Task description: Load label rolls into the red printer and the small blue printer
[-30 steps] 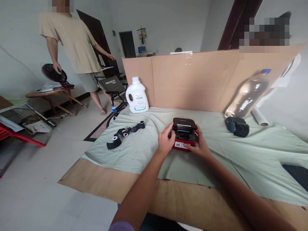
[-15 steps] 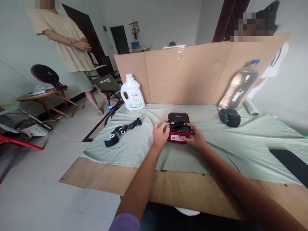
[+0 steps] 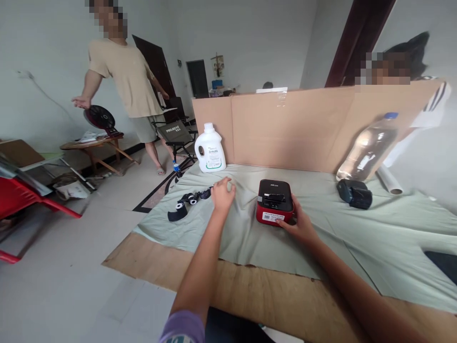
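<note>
A small boxy device point(image 3: 274, 204), red below with a black top and a white label on its front, stands on the green cloth. My right hand point(image 3: 300, 224) grips its right front corner, thumb against the label and fingers along the side. My left hand point(image 3: 223, 193) is off the device, over the cloth to its left, fingers loosely bent and apart. It is beside the right end of a row of black rolls point(image 3: 183, 206) with white cores and covers part of them. Whether it touches them I cannot tell.
At the back stands a white jug point(image 3: 211, 155) before a cardboard screen point(image 3: 285, 128). To the right are a clear bottle with a blue cap point(image 3: 371, 147), a black object point(image 3: 355, 194) and a white roll point(image 3: 392, 183). A person point(image 3: 124, 81) stands back left; another is behind the screen.
My left hand has left the device and moved left to the black rolls. My right hand stays at the device's corner. The view has shifted, and the standing person's arms have parted.
</note>
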Demonstrator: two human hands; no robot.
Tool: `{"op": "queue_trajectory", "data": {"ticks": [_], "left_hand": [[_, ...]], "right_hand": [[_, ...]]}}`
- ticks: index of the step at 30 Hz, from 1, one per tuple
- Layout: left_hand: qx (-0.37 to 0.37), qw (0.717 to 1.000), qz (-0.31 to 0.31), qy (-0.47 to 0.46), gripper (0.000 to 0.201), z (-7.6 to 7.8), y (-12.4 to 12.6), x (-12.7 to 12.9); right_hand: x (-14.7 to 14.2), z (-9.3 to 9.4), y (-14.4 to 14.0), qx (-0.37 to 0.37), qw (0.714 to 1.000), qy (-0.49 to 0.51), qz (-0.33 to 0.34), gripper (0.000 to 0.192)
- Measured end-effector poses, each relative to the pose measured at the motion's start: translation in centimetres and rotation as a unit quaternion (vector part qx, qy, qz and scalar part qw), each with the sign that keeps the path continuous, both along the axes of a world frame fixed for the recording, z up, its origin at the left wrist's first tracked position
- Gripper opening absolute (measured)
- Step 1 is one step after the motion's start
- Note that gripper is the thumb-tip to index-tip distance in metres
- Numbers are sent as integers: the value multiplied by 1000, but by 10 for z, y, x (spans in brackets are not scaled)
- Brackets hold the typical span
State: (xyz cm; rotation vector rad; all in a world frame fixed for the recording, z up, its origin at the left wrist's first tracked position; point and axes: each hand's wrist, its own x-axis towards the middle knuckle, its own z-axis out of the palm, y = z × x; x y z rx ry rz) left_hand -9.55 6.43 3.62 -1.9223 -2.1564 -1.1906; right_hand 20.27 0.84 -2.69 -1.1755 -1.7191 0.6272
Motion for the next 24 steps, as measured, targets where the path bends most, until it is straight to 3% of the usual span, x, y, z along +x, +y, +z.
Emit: {"op": "queue_trajectory", "data": {"ticks": [2, 5, 10, 16, 21, 24], "left_hand": [[-94, 992, 46, 72, 45, 6, 19, -33], [-230, 962, 46, 142, 49, 8, 40, -66], [-252, 954, 28, 159, 39, 14, 44, -78], [-191, 975, 3, 115, 41, 27, -2, -79], [-229, 964, 7, 133, 32, 13, -49, -75], [-209, 969, 24, 130, 42, 8, -66, -66]], "right_hand": [[1, -3, 2, 6, 1000, -3, -2, 110], [3, -7, 5, -4, 1000, 3, 1, 112], [4, -6, 6, -5, 1000, -14, -4, 113], [5, -8, 8, 4, 1000, -16, 2, 111], [4, -10, 10, 13, 1000, -5, -7, 115], [4, -10, 12, 9, 1000, -22, -13, 121]]}}
